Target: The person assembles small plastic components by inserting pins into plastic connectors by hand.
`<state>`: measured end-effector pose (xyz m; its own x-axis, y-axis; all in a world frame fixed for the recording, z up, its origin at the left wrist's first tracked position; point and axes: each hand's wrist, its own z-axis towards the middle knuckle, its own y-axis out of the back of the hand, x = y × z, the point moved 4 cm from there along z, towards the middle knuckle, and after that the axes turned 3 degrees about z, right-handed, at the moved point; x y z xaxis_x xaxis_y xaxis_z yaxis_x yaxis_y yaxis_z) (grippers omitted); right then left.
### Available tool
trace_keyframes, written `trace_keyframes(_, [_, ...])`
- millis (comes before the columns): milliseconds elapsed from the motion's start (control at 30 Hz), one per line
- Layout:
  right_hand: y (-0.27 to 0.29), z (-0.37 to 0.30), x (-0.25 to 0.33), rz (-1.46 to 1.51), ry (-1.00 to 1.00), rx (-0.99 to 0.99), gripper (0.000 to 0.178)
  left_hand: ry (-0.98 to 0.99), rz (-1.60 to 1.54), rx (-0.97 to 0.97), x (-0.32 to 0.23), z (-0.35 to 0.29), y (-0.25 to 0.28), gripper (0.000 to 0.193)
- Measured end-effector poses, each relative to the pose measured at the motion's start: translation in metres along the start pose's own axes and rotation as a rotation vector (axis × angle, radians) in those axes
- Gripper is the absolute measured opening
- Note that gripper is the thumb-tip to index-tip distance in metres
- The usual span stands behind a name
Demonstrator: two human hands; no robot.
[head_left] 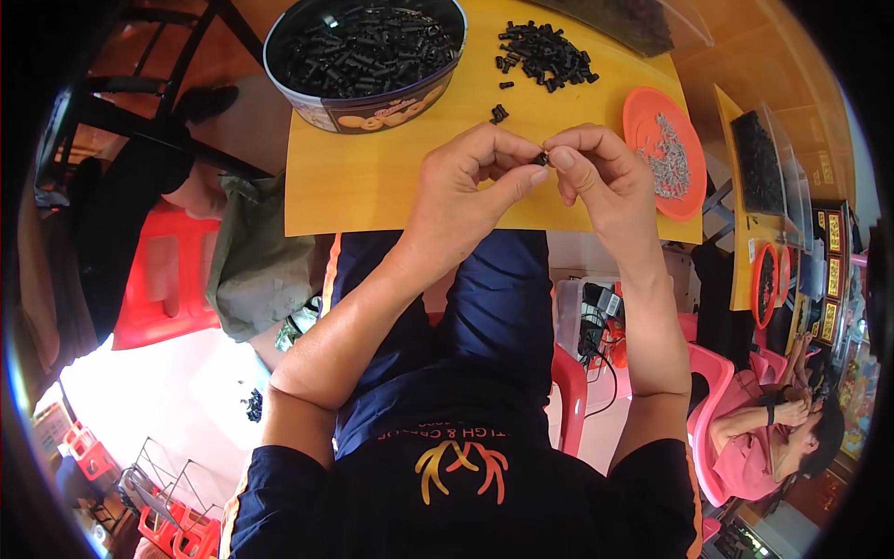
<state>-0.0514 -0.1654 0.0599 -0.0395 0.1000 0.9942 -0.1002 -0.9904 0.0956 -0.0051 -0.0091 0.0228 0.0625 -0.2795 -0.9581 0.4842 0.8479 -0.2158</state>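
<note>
Over the near part of a yellow table (372,186), my two hands meet at the fingertips. Between the thumb and forefinger of my left hand (477,182) is a small black plastic part (539,159). My right hand (603,177) is closed in a pinch against that part; whatever its fingertips hold is too small to make out. Just beyond the hands lie a few loose black parts (499,114). An orange plate (641,112) to the right of my right hand carries many small silver metal pieces (669,168), which look like screws.
A dark oval tin (349,116) full of black parts stands at the back left. Farther back lies a loose pile of black parts (548,58). A clear-sided container (633,23) sits at the far edge. Another person (759,433) sits on a pink chair at right.
</note>
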Motion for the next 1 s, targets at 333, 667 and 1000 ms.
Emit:
trace_keyframes(333, [-0.034,-0.020,0.010,-0.656,0.581,-0.143,0.025,0.099,-0.116,-0.107,0.008,-0.006,0.008,0.012])
trace_keyframes(667, [0.001,0.072,-0.030,-0.791,0.527,-0.157,0.014,0.128,-0.026,-0.118,0.019,-0.001,0.031,0.016])
trace_keyframes(1000, [0.007,0.088,-0.041,-0.760,0.396,0.037,0.020,0.154,-0.054,-0.087,0.017,-0.002,0.031,0.016])
